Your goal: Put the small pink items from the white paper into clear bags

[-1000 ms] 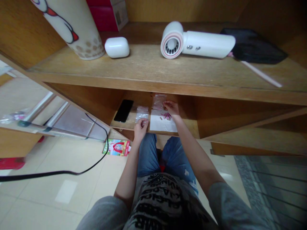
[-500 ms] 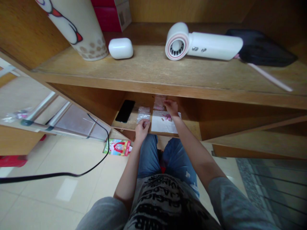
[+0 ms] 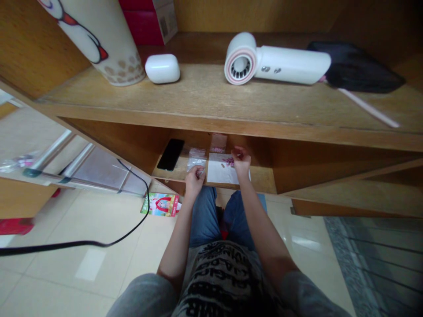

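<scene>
Two wooden shelves (image 3: 198, 94): one above the other, the lower just over denim-clad knees.
Floor: beige tile (image 3: 76, 264), with a black cable (image 3: 99, 242) and a printed card (image 3: 161, 204).
Upper shelf: red carton (image 3: 142, 22), tall cream tumbler (image 3: 109, 44), white earbud case (image 3: 162, 68), white hair dryer (image 3: 274, 61), black pouch (image 3: 355, 72).
Lower shelf: black smartphone (image 3: 171, 154), white paper sheet (image 3: 220, 174) near the front edge.
Left hand (image 3: 194, 181): fingers pinched on the lower edge of a clear zip bag (image 3: 196, 158), left of the paper.
Right hand (image 3: 241, 162): well apart from the left, fingertips together just beside the pink bits (image 3: 229, 162) on the paper; anything between them too small to tell.
Latest change: right hand off the pink-filled zip bag (image 3: 218, 143), now back over the paper, that bag lying untouched beyond the paper's far edge.
</scene>
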`<act>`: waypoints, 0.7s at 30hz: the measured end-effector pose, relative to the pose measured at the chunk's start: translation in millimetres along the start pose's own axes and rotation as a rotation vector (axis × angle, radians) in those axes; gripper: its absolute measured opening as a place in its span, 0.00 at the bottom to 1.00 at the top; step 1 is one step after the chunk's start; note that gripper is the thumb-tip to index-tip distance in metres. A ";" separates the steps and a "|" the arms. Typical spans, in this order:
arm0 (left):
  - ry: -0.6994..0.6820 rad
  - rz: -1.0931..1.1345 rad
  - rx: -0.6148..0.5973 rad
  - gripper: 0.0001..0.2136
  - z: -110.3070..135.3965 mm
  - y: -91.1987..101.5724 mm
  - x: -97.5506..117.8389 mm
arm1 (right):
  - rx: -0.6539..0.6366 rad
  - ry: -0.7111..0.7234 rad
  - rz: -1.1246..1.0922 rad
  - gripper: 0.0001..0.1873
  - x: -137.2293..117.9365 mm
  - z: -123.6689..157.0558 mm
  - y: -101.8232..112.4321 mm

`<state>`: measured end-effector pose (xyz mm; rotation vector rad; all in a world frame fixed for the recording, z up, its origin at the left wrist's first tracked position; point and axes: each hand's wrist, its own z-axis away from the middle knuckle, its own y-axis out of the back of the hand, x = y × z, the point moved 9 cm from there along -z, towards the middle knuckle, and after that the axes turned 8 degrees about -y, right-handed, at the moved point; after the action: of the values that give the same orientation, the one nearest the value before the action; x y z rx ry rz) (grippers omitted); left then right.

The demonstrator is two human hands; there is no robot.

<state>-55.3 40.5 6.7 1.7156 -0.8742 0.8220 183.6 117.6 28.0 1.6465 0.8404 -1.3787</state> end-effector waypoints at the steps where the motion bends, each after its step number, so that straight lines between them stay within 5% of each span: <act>1: 0.002 0.001 0.000 0.08 -0.1 0.1 -0.1 | -0.007 -0.016 -0.040 0.12 1.1 9.7 4.7; 9: -0.004 0.026 -0.010 0.09 -1.1 -1.0 4.0 | -0.069 -0.077 -0.047 0.11 4.1 66.8 23.1; 21: -0.134 -0.393 0.081 0.13 -1.5 23.5 31.8 | -0.105 -0.088 -0.056 0.10 12.8 70.8 31.8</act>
<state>-59.4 30.9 44.8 1.9491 -0.5673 0.4884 182.5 39.9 15.5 1.4818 0.8984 -1.4111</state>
